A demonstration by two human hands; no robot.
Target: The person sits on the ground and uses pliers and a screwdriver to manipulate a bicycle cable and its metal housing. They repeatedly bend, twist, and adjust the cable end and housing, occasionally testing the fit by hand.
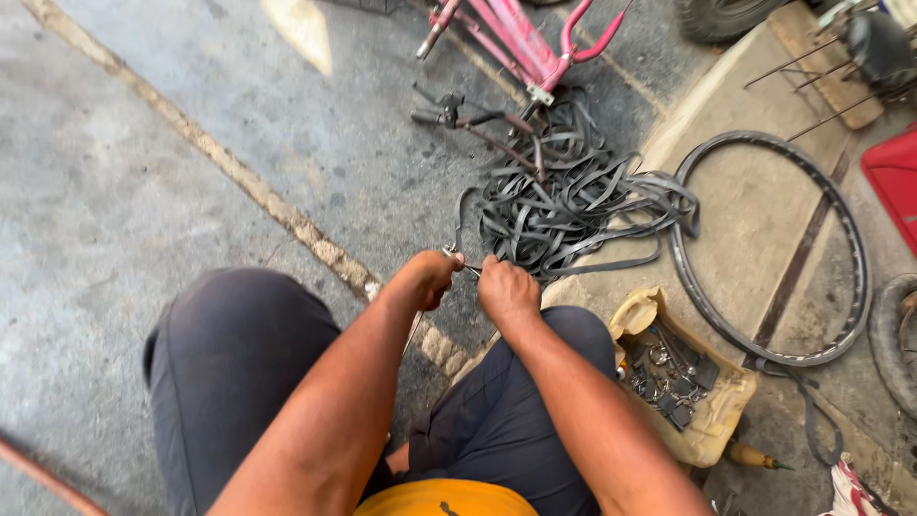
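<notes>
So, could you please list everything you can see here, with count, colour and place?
bicycle frame: one, pink, top centre on the ground
rubber strips: one tangled pile, black, ahead of the hands
wheel rim: one, dark, right on the concrete
parts tub: one, yellowish, holding metal bits, by the right knee
screwdriver: one, yellow handle, lower right
left hand: gripping a small metal tool
right hand: closed, beside the left

Rubber strips [564, 205] lie heaped just ahead of both hands, bicycle frame [521, 38] behind them, wheel rim [850, 239] right, parts tray [707, 420] beside the right knee.
</notes>
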